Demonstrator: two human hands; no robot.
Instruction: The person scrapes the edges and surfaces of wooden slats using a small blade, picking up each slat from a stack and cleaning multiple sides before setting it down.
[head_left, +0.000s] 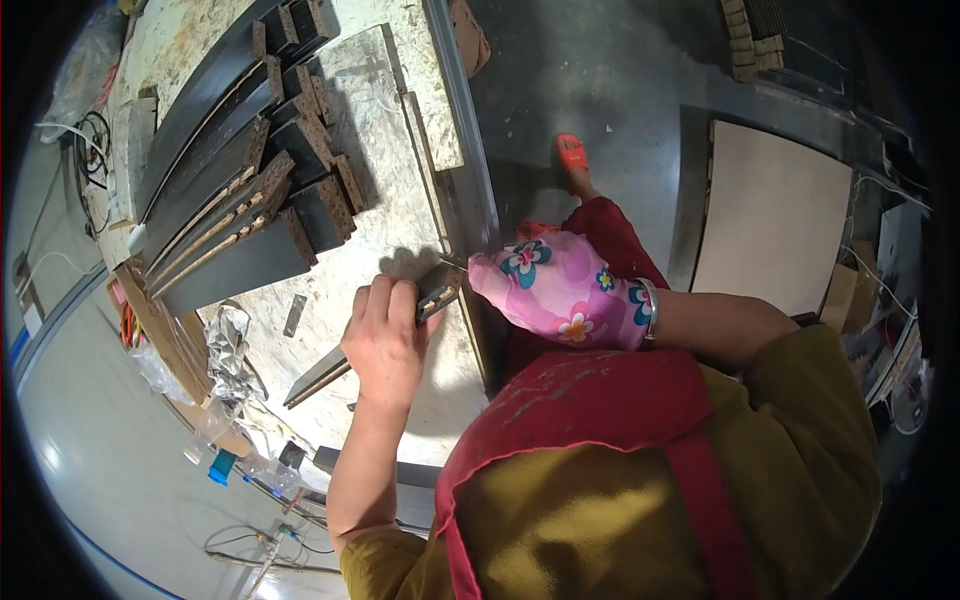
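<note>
My left hand point(385, 335) is closed around a narrow dark board point(325, 374) above the worn white bench top. The board slants up to the right, and its far end shows a rough, light-and-dark edge. My right hand point(535, 285) is in a pink flowered cloth cover, close to that end. It looks closed, and a thin, pale sliver juts from it toward the board's end. What it grips is hidden by the cloth. A stack of dark boards point(215, 180) with brown, rough cut ends lies to the left.
Crumpled silvery wrapping point(230, 355) and a small grey metal plate point(295, 315) lie left of my left hand. A dark bench edge point(465, 120) runs along the right. On the floor side stands a pale flat panel point(775, 215); cables and plastic bags hang about the left edge.
</note>
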